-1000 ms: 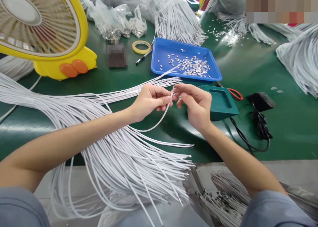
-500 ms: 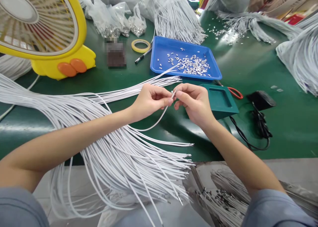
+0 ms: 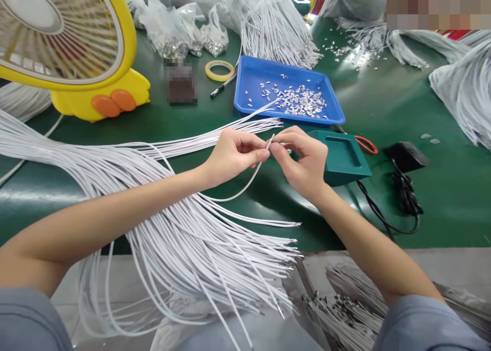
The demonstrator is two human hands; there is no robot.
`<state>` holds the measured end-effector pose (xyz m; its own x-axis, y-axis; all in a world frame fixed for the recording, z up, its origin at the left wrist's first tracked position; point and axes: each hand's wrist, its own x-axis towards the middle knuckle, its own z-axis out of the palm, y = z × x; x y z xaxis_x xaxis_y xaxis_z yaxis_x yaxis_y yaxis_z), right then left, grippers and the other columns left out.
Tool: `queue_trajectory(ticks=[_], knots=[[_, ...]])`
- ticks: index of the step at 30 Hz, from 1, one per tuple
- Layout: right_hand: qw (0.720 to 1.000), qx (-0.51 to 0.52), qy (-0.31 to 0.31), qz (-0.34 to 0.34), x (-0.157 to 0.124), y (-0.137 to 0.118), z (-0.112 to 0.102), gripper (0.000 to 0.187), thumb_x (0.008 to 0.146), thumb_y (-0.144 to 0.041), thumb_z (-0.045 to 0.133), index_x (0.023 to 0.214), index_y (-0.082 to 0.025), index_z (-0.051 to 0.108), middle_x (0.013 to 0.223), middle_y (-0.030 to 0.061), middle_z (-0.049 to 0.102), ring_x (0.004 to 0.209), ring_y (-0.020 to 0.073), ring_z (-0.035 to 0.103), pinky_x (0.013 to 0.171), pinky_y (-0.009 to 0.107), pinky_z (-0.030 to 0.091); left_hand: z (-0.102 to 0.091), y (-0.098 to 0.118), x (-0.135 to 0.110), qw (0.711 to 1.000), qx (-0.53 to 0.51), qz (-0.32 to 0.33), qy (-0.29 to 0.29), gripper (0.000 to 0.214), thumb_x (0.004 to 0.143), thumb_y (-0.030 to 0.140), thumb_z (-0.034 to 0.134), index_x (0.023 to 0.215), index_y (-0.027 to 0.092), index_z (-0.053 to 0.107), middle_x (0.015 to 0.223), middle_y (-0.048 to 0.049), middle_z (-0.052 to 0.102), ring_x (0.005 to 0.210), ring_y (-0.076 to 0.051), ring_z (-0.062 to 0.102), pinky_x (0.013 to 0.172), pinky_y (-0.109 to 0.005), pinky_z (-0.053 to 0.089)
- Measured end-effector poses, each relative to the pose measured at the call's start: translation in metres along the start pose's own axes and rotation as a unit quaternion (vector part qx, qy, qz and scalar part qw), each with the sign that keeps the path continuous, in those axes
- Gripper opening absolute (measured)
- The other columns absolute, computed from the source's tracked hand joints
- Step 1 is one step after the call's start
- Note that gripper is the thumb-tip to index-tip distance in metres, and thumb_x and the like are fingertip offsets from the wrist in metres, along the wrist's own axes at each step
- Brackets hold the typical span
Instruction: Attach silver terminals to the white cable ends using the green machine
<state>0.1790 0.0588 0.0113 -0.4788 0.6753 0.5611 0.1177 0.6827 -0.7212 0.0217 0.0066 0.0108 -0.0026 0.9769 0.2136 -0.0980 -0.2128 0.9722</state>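
My left hand (image 3: 236,156) pinches a thin white cable (image 3: 251,178) close to its end, thumb against forefinger. The cable's tip points up between my two hands, and its tail curves down to the left into a large bundle of white cables (image 3: 207,248). My right hand (image 3: 301,159) is closed, with thumb and forefinger at the same cable's tip; any small part between those fingertips is too small to make out. Behind my hands, a blue tray (image 3: 241,97) holds many small shiny metal pieces (image 3: 305,101). Several other cable ends lie against its near edge.
Beside my right hand sits a green device (image 3: 345,156), with a black adapter (image 3: 406,155) and cord further right. A yellow fan (image 3: 130,92) stands at left. Yellow tape (image 3: 219,70), a pen (image 3: 222,86) and bags of metal parts (image 3: 214,36) lie behind.
My right hand has turned slightly, and its fingers have shifted at the cable's tip, which now shows more plainly. The left hand keeps its pinch. The whole view has moved slightly.
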Motion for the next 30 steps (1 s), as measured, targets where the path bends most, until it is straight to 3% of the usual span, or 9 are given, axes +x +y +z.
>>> queue_trajectory(ticks=[3,6,10,12,14,17,20,24,30], knots=[[0.996,-0.062,0.008,-0.06,0.0,0.001,-0.001,0.015,0.083,-0.023,0.061,0.068,-0.019,0.063,0.069,0.0025,0.061,0.066,0.0146,0.05,0.062,0.031,0.042,-0.002,-0.004,-0.001,0.998,0.054,0.015,-0.032,0.022,0.072,0.03,0.079,0.069,0.01,0.069,0.058,-0.0018,0.064,0.046,-0.007,0.052,0.044,-0.02,0.042],[0.994,0.067,-0.034,0.084,0.001,-0.003,-0.002,0.016,0.081,-0.024,0.061,0.066,-0.017,0.06,0.063,0.001,0.054,0.058,0.0114,0.042,0.054,0.027,0.034,-0.015,-0.008,0.002,0.967,0.204,0.146,-0.035,0.016,0.082,0.025,0.068,0.073,0.012,0.07,0.063,-0.0024,0.065,0.054,-0.01,0.056,0.052,-0.023,0.045],[0.819,0.393,-0.187,0.374,0.004,-0.014,-0.002,0.021,0.075,-0.027,0.065,0.063,-0.016,0.053,0.06,-0.0018,0.04,0.056,0.0092,0.039,0.045,0.02,0.023,-0.035,-0.005,0.007,0.833,0.426,0.348,-0.063,0.02,0.09,0.024,0.056,0.077,0.019,0.07,0.071,-0.0028,0.067,0.07,-0.013,0.06,0.062,-0.027,0.045],[0.744,0.463,-0.225,0.426,0.006,-0.018,-0.002,0.021,0.073,-0.027,0.067,0.064,-0.016,0.051,0.061,-0.0026,0.037,0.056,0.0087,0.039,0.042,0.018,0.019,-0.036,-0.001,0.008,0.819,0.442,0.361,-0.059,0.021,0.09,0.023,0.055,0.076,0.019,0.07,0.072,-0.0033,0.067,0.071,-0.013,0.06,0.062,-0.027,0.045],[0.766,0.452,-0.198,0.412,0.006,-0.019,-0.003,0.019,0.074,-0.027,0.066,0.067,-0.016,0.053,0.063,-0.0025,0.038,0.054,0.0081,0.039,0.04,0.017,0.018,-0.029,0.006,0.007,0.87,0.387,0.306,-0.025,0.018,0.086,0.021,0.058,0.073,0.017,0.069,0.07,-0.0036,0.066,0.066,-0.012,0.058,0.06,-0.025,0.045],[0.904,0.307,-0.067,0.29,0.004,-0.015,-0.003,0.011,0.081,-0.027,0.059,0.079,-0.017,0.06,0.07,0.0,0.05,0.055,0.009,0.045,0.039,0.018,0.028,-0.014,0.018,0.004,0.978,0.186,0.091,-0.026,0.013,0.079,0.019,0.065,0.069,0.012,0.067,0.06,-0.0023,0.063,0.053,-0.009,0.054,0.049,-0.021,0.042],[0.991,0.086,0.027,0.099,0.0,-0.007,-0.002,0.016,0.083,-0.023,0.06,0.098,-0.021,0.064,0.085,0.0025,0.06,0.067,0.0128,0.055,0.046,0.022,0.04,-0.006,0.025,0.003,0.99,-0.026,-0.116,-0.075,0.014,0.073,0.02,0.072,0.065,0.009,0.067,0.057,-0.0027,0.062,0.045,-0.006,0.051,0.041,-0.016,0.038],[0.989,-0.119,0.026,-0.08,-0.002,0.005,-0.005,0.024,0.084,-0.022,0.061,0.108,-0.025,0.065,0.093,0.0055,0.066,0.077,0.0184,0.06,0.056,0.029,0.047,-0.009,0.02,0.006,0.961,-0.143,-0.227,-0.069,0.014,0.068,0.016,0.078,0.06,0.008,0.069,0.057,-0.0041,0.063,0.044,-0.003,0.05,0.039,-0.013,0.037],[0.949,-0.274,-0.016,-0.153,0.005,0.015,-0.013,0.014,0.09,-0.027,0.056,0.086,-0.029,0.069,0.085,0.0052,0.069,0.084,0.0222,0.057,0.073,0.038,0.048,-0.011,0.012,0.007,0.955,-0.165,-0.238,-0.067,0.012,0.068,0.014,0.077,0.061,0.007,0.07,0.059,-0.0052,0.064,0.044,-0.003,0.05,0.04,-0.013,0.039]])
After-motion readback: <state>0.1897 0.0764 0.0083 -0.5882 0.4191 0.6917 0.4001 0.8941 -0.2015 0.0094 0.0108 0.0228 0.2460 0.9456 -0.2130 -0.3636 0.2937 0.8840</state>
